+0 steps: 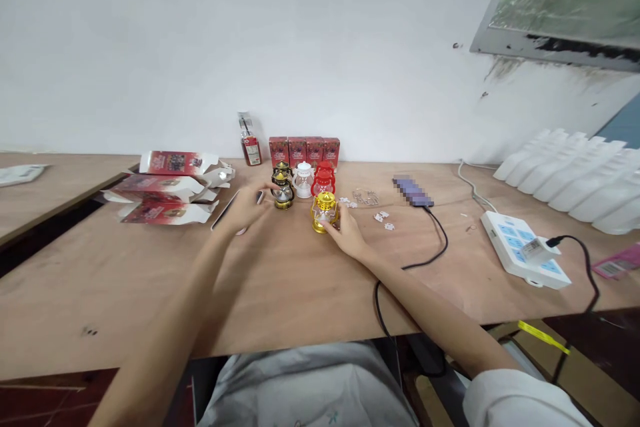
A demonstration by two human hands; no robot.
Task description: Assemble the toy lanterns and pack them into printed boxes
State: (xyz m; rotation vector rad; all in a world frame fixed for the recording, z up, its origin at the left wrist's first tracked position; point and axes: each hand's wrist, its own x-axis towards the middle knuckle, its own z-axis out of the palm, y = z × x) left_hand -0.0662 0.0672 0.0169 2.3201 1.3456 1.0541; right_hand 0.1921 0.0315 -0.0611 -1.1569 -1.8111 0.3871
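Note:
Small toy lanterns stand in the middle of the wooden table [280,293]. My right hand [347,233] grips the gold lantern [325,209] from its right side, with the lantern resting on the table. My left hand [249,207] reaches toward the black and gold lantern [283,192], its fingertips touching or nearly touching it; the fingers look loosely spread. Behind stand a white lantern [303,180] and a red lantern [323,180]. A row of small red boxes [304,150] lines the wall behind them.
Opened flat red boxes [170,190] lie stacked to the left. A small red bottle [250,147] stands by the wall. Small white bits [383,219] lie right of the lanterns. A phone [413,191] with a black cable, a white power strip [523,250] and white plastic trays [575,177] fill the right side.

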